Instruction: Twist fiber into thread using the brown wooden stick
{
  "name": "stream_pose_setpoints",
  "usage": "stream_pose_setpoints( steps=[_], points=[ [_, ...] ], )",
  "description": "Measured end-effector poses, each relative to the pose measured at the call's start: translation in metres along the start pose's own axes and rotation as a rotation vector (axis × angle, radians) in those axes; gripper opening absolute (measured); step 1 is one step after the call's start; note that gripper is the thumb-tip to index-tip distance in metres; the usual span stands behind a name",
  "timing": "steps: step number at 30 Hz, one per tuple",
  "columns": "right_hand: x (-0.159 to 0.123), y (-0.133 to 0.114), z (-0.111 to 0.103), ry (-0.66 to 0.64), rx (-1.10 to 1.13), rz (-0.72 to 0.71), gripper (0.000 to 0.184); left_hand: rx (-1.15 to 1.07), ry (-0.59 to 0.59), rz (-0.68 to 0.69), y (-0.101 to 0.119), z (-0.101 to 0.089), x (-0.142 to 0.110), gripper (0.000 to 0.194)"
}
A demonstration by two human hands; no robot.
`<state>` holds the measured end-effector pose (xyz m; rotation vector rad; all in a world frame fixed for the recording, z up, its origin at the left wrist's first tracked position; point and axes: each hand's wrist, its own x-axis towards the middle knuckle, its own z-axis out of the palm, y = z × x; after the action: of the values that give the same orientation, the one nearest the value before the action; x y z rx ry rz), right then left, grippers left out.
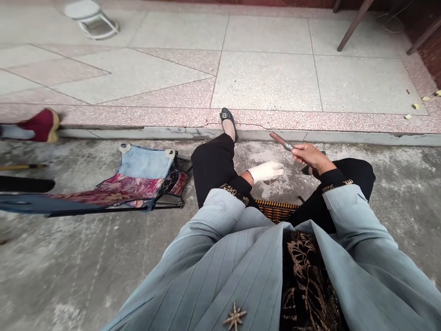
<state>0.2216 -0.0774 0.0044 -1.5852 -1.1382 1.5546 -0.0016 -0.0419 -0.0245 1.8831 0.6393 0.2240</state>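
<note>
My right hand [308,155] is bare and closed around the metal-banded end of a reddish-brown stick-like tool [280,140], which points up and left toward the step. My left hand [267,171] wears a white glove and rests between my knees, fingers stretched toward the right and holding nothing that I can see. Both hands are above the grey concrete ground, just beyond a woven basket edge [277,209] at my lap. My black trouser legs flank the hands, and a black flat shoe [228,120] rests against the step.
A folding stool with denim and floral fabric [138,181] lies to my left. Another person's red shoe [43,125] sits at the far left by the pink terrazzo step [138,117]. Dark furniture legs [354,23] and a white stand [91,20] stand on the tiled floor beyond.
</note>
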Motion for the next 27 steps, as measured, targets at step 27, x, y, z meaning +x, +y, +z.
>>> stream_pose_setpoints(
  steps=[27],
  points=[
    [-0.005,0.009,-0.002,-0.834,-0.479,0.100,0.041,0.110,0.082,-0.095,-0.017,-0.004,-0.020,0.033]
  ],
)
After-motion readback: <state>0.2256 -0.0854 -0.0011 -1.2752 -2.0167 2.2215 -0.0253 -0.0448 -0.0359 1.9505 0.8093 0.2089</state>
